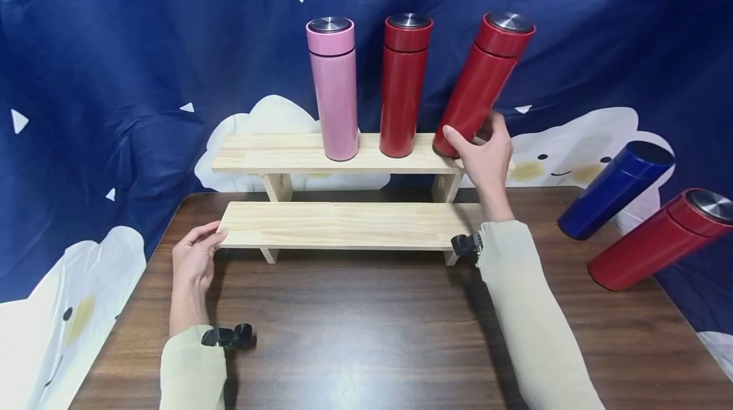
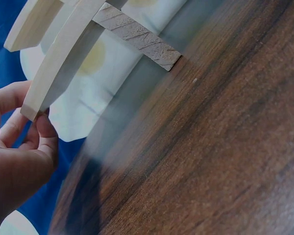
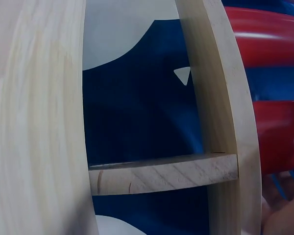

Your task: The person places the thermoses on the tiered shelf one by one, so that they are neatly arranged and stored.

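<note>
At the left end of the lower board [image 1: 343, 225] of a two-step wooden shelf, my left hand [image 1: 195, 257] pinches the board's corner, with thumb and fingers on opposite faces in the left wrist view. My right hand [image 1: 485, 158] grips the lower part of a red thermos bottle [image 1: 483, 79] at the right end of the upper board [image 1: 263, 150]. That bottle leans right in the head view; whether its base fully touches the board I cannot tell. Left of it, another red thermos [image 1: 404, 91] and a pink thermos [image 1: 335, 91] stand upright on the upper board.
A blue thermos [image 1: 613, 190] and a further red thermos [image 1: 658, 244] stand at the right side of the brown wooden table [image 1: 343, 321]. Behind hangs a dark blue cloth [image 1: 143, 34] with white clouds and triangles.
</note>
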The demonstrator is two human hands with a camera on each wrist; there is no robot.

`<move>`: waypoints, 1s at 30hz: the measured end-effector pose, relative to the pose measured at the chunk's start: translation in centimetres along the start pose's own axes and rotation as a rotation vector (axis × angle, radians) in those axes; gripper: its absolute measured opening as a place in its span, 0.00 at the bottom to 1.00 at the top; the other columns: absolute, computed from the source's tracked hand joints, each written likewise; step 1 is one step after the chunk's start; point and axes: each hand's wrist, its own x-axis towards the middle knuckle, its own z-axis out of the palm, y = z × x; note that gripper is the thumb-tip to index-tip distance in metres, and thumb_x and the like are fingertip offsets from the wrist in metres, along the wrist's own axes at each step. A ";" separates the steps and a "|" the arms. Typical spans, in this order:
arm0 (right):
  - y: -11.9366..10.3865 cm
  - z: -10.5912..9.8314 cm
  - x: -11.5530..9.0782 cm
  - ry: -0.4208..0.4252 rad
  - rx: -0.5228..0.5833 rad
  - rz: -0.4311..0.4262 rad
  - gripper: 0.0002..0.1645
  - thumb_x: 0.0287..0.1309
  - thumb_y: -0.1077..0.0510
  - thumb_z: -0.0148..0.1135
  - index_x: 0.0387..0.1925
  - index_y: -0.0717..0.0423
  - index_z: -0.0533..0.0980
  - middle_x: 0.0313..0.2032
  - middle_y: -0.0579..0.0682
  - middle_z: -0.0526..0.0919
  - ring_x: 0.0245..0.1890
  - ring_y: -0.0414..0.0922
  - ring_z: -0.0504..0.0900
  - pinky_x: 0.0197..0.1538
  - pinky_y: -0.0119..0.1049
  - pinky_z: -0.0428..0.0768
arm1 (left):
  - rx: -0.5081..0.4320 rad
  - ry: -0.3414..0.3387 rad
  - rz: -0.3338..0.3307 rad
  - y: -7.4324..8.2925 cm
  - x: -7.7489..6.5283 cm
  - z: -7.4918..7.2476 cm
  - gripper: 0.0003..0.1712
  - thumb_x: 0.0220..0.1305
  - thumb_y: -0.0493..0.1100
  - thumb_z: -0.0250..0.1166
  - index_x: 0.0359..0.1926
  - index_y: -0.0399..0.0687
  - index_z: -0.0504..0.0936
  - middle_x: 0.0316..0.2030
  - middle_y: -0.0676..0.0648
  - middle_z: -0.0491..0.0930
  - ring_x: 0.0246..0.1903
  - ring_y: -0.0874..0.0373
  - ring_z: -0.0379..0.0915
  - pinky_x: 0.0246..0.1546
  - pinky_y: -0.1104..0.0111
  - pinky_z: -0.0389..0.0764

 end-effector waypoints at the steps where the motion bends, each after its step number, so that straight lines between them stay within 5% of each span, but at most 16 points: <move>1: 0.0 0.0 0.1 0.000 -0.003 0.001 0.40 0.47 0.46 0.79 0.61 0.53 0.75 0.50 0.53 0.83 0.48 0.44 0.82 0.53 0.31 0.80 | -0.001 0.000 -0.003 0.0 0.0 0.0 0.14 0.54 0.18 0.69 0.39 0.33 0.89 0.30 0.47 0.84 0.32 0.59 0.80 0.32 0.75 0.82; 30: 0.3 0.5 0.3 -0.006 -0.075 0.045 0.45 0.46 0.42 0.80 0.64 0.50 0.73 0.54 0.53 0.82 0.51 0.47 0.82 0.57 0.36 0.80 | 0.002 0.015 -0.005 0.0 0.0 0.2 0.14 0.54 0.18 0.70 0.39 0.33 0.89 0.30 0.47 0.83 0.31 0.58 0.80 0.31 0.75 0.82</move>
